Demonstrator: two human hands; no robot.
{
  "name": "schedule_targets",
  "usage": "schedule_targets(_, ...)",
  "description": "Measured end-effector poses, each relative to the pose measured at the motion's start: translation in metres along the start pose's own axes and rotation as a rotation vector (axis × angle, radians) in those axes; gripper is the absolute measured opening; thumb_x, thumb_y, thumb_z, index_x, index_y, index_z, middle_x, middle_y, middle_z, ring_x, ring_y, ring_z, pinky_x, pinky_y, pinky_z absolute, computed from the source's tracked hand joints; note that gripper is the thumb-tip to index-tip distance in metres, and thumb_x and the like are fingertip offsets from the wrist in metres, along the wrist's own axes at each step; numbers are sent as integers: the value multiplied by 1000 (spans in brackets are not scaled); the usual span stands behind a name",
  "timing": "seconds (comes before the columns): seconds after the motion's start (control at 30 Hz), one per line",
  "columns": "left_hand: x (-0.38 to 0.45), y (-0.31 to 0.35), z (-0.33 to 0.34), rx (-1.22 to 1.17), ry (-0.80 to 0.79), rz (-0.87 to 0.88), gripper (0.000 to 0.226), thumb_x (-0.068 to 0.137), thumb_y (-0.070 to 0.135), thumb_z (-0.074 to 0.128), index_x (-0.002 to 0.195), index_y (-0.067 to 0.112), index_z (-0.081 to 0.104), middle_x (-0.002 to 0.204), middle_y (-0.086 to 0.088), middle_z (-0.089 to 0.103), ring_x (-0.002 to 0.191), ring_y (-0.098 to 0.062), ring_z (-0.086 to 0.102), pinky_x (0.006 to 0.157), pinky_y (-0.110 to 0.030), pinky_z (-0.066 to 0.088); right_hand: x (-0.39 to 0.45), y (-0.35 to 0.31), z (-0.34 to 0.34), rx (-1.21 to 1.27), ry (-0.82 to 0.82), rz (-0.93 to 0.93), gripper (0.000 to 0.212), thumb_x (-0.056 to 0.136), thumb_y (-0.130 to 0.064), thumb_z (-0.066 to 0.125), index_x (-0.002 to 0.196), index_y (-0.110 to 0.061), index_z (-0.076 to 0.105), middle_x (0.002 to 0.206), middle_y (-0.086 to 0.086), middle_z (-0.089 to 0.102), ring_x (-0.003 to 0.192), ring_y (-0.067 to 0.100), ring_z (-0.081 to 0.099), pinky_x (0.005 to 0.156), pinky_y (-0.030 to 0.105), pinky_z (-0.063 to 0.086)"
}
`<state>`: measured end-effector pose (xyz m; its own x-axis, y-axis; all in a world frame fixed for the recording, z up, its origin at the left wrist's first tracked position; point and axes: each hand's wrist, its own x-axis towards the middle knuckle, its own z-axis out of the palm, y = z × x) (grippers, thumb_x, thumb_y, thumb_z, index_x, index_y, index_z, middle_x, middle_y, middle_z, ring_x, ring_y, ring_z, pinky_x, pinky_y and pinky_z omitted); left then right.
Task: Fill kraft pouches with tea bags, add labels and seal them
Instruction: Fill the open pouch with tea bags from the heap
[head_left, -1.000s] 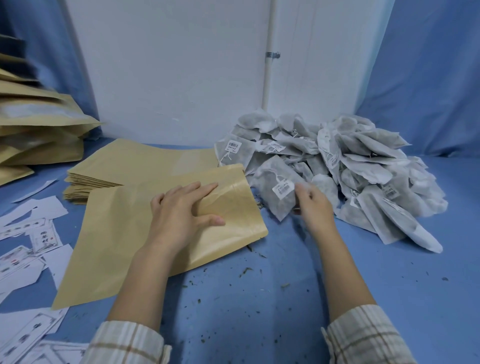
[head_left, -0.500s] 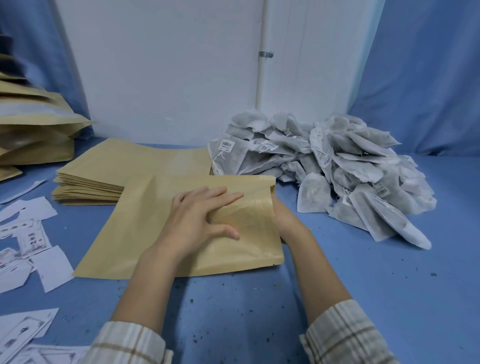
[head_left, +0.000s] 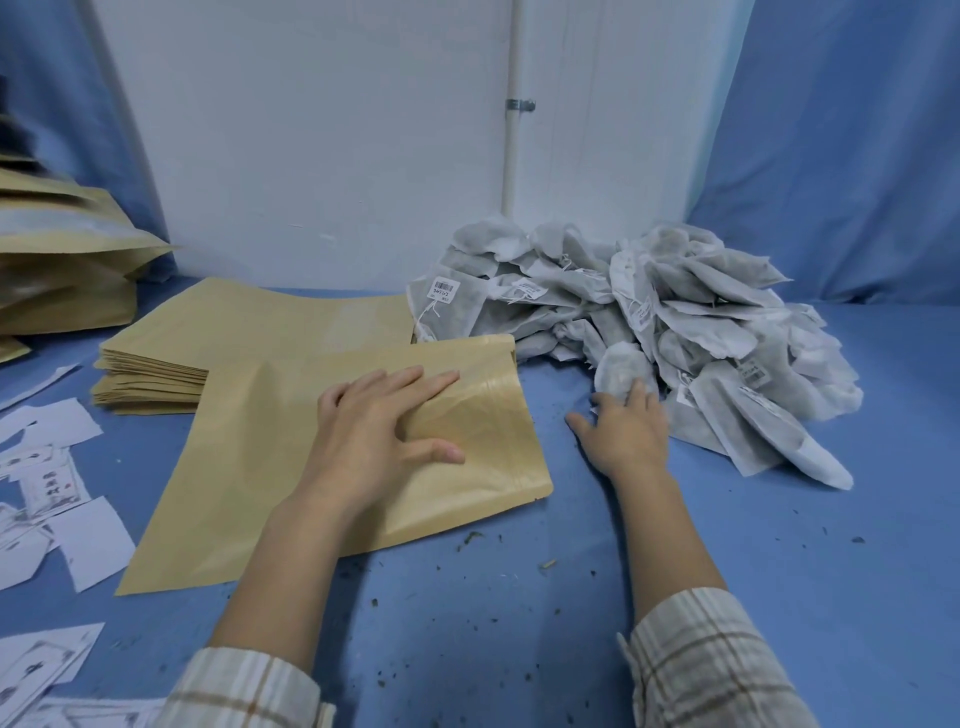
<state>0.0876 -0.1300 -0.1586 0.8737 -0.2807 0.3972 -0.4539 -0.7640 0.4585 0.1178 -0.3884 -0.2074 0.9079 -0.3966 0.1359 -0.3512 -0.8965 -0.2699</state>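
Kraft paper is what I see first: left of the open pouch (head_left: 332, 457) lie loose white labels (head_left: 62, 483), and behind it a flat stack of empty pouches (head_left: 244, 338), with filled ones piled (head_left: 57, 270) further left. My left hand (head_left: 374, 441) rests on the pouch, fingers spread flat, thumb out toward its mouth, which faces right. The pouch's long axis runs left to right, so its opening points at my right hand (head_left: 623, 431). That hand lies to the right of the pouch on the blue table (head_left: 519, 623), fingers spread and relaxed, its tips touching a tea bag (head_left: 621, 366) at the near edge of the tea bag heap (head_left: 675, 322). I judge the right hand nearer the bags and best placed to feed one leftward into the mouth.
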Motion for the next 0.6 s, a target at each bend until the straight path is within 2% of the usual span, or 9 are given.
schedule_targets(0.03, 0, 0, 0, 2, 2, -1, 79, 50, 71, 55, 126, 57, 40, 145, 11, 39, 136, -13, 26, 104, -23, 5, 0, -2, 0, 45, 94, 6, 39, 92, -37, 49, 125, -18, 54, 142, 16, 37, 130, 32, 33, 109, 36, 24)
schedule_targets(0.1, 0, -1, -1, 10, 7, -7, 79, 51, 70, 56, 127, 55, 41, 145, 11, 40, 136, -13, 27, 105, -25, 6, 2, -5, -7, 307, 306, 72, 29, 87, -16, 55, 113, -8, 62, 120, 14, 58, 113, 30, 51, 95, 33, 38)
schedule_targets(0.17, 0, -2, -1, 21, 26, -15, 76, 55, 66, 62, 127, 53, 44, 143, 11, 41, 135, -13, 28, 105, -28, 7, 2, -6, -15, 576, 395, 144, 31, 84, -10, 53, 113, -10, 63, 116, 11, 63, 110, 27, 56, 91, 28, 39)
schedule_targets(0.23, 0, -3, -2, 25, 46, -24, 73, 58, 60, 69, 127, 51, 46, 142, 10, 43, 134, -13, 29, 105, -29, 8, 1, -8, -18, 594, 372, 145, 41, 83, -22, 58, 124, -16, 55, 125, 11, 57, 116, 28, 50, 96, 30, 36)
schedule_targets(0.33, -2, -4, -3, 11, 57, -24, 72, 59, 58, 71, 126, 50, 48, 142, 10, 44, 134, -12, 30, 104, -28, 7, -3, -8, -9, 179, 92, 159, 67, 78, -55, 59, 135, -25, 38, 131, 17, 44, 122, 34, 38, 104, 39, 28)
schedule_targets(0.4, -3, -4, -4, 6, 56, -25, 72, 58, 58, 71, 126, 50, 48, 142, 10, 44, 134, -13, 29, 105, -27, 7, -3, -6, -4, 87, 102, 156, 57, 85, -46, 56, 134, -24, 38, 129, 17, 47, 119, 34, 41, 102, 39, 30)
schedule_targets(0.47, -2, -5, -3, 4, 54, -28, 73, 58, 59, 70, 127, 50, 48, 142, 10, 44, 135, -13, 30, 105, -28, 8, -2, -5, -6, 279, 208, 172, 42, 87, -28, 55, 127, -18, 45, 119, 15, 58, 111, 33, 51, 93, 36, 38)
schedule_targets(0.53, -1, -5, -3, 8, 49, -38, 73, 59, 58, 71, 127, 50, 47, 142, 10, 43, 135, -12, 29, 105, -29, 8, -3, -9, -8, 576, 253, 167, 34, 85, -27, 57, 116, -16, 52, 107, 7, 66, 103, 27, 58, 86, 32, 43)
schedule_targets(0.6, 0, -6, -2, 18, 45, -47, 73, 58, 59, 70, 127, 50, 47, 143, 9, 43, 135, -13, 29, 106, -29, 8, -6, -16, -14, 824, 255, 155, 23, 83, -27, 60, 104, -19, 56, 89, -6, 67, 90, 18, 60, 81, 29, 45)
